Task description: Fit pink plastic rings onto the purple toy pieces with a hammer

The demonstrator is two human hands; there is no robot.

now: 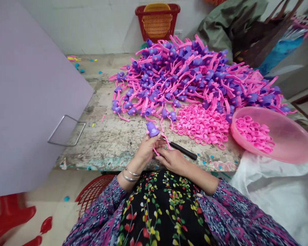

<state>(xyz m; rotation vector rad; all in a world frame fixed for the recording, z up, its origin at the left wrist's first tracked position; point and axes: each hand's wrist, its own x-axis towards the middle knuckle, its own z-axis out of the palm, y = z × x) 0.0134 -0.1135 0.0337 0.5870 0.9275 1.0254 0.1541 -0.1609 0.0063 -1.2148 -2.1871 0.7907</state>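
Observation:
Near the table's front edge, my left hand (145,150) is closed around a purple plastic cup-shaped piece (152,129) with pink arms. The purple end points up and away from me. Close beside it, my right hand (173,160) has its fingers bent at the lower end of a pink arm (156,152); the fingertips seem to touch it. A tool with a black handle (183,150) lies on the table just beyond my right hand, its metal tip partly behind the pink arm. Small pink rings (202,123) are heaped beyond the tool.
A large pile of purple-and-pink pieces (174,75) covers the table's back. At right, a pink bowl (292,136) holds more rings above a white sack (279,184). A pale purple panel with a wire handle (66,131) stands left. A red basket (157,22) is at the wall.

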